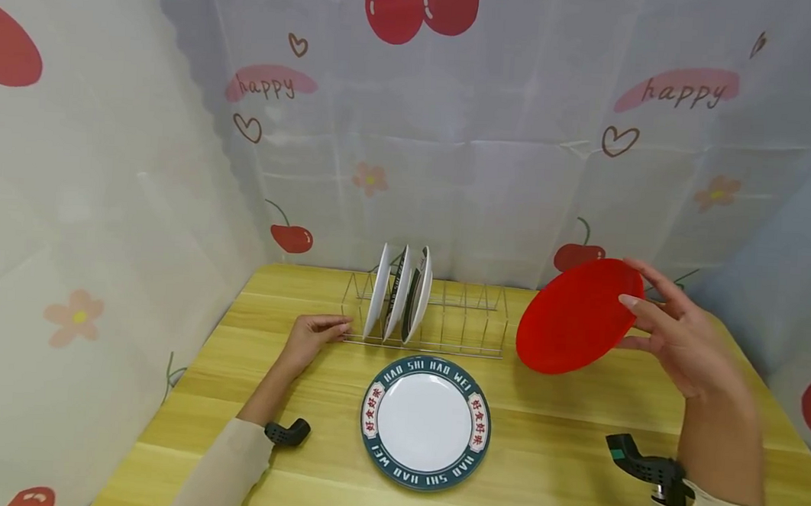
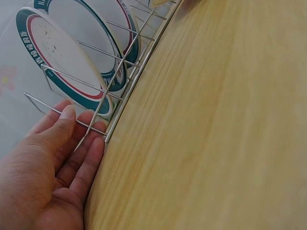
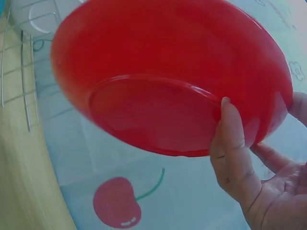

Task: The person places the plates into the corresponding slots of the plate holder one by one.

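A red plate [image 1: 574, 317] is held up and tilted above the right side of the table. My right hand [image 1: 683, 336] pinches its right edge, the thumb on one face and fingers on the other; in the right wrist view the plate's underside [image 3: 153, 115] with its raised foot ring shows. My left hand [image 1: 314, 340] holds the left end of a wire dish rack [image 1: 471, 317], thumb and fingers about its wires. Several white plates [image 1: 378, 294] with dark green printed rims stand on edge in the rack's left half. The left wrist view shows their patterned rims [image 2: 29, 45].
In front of the rack, a white plate [image 1: 424, 422] with a dark green lettered rim lies flat on the wood-grain table [image 1: 539, 459]. A pale curtain [image 1: 493, 166] printed with cherries and flowers hangs behind the table and along both sides.
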Demonstrator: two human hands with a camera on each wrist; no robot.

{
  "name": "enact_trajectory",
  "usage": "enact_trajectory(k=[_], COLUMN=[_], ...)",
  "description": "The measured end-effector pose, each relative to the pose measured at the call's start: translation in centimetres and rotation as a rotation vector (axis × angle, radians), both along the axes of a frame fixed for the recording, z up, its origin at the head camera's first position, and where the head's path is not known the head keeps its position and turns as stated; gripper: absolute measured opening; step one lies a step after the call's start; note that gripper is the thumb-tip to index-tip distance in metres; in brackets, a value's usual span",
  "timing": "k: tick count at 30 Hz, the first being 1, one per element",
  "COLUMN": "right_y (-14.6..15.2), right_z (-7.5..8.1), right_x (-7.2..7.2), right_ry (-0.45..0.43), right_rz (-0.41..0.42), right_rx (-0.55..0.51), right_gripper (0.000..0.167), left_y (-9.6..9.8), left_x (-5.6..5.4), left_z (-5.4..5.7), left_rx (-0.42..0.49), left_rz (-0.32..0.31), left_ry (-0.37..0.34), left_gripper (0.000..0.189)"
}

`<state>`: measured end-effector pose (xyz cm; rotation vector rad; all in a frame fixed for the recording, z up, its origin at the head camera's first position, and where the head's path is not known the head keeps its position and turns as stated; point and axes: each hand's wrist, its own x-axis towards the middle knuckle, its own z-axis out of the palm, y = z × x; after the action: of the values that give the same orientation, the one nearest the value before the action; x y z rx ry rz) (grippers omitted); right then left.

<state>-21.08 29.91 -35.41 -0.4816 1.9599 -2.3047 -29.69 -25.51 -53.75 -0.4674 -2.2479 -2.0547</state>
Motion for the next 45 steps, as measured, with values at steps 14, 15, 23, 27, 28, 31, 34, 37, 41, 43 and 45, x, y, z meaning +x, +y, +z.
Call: enact_trajectory(k=[14,15,23,27,28,31,34,37,41,43,45], right_y=[-5.0,-5.4,-7.8,-9.5,-9.9,-11.1,-12.2,-13.0,-13.6,-13.8,-14.0], right_z=[-0.2,-0.3,-1.9,-2.8,-3.0,-3.6,-4.1,-4.5,-4.6,-4.5,-4.6], right_x=[-0.4,-0.6,-1.6,-1.9,-2.0,-2.0,-2.0,-2.1,-2.2,-2.2,-2.3], right_ry=[0.093,0.100,0.182,0.214,0.216,0.205,0.201,0.226,0.278,0.297,0.301], right_rz=[-0.057,-0.056,-0.057,-0.086,-0.089,-0.093,-0.093,-0.092,-0.103,-0.112,-0.115], right_rx=[-0.053,-0.051,-0.069,-0.043,-0.037,-0.026,0.011,0.062,0.116,0.133,0.149], right_gripper=[0.062,0.062,0.066,0.069,0.070,0.072,0.074,0.076,0.077,0.078,0.079], left_y=[-0.4,-0.4,-0.6,-0.7,-0.7,-0.7,-0.7,-0.7,-0.5,-0.3,-0.2], left_x=[0.5,0.5,0.8,1.0,1.1,1.2,1.2,1.0,0.5,0.2,0.0], left_z=[-0.4,-0.4,-0.3,-0.3,-0.3,-0.3,-0.4,-0.5,-0.3,-0.2,-0.1], left_rx=[0.028,0.030,0.035,0.026,0.026,0.021,0.025,0.021,0.005,0.006,0.010], left_rz=[0.006,0.007,0.007,0.018,0.020,0.023,0.020,0.023,0.025,0.015,0.009], left_ry=[-0.022,-0.025,-0.045,-0.057,-0.057,-0.055,-0.056,-0.058,-0.053,-0.046,-0.039], left_gripper=[0.025,0.026,0.027,0.028,0.028,0.028,0.027,0.027,0.025,0.025,0.025])
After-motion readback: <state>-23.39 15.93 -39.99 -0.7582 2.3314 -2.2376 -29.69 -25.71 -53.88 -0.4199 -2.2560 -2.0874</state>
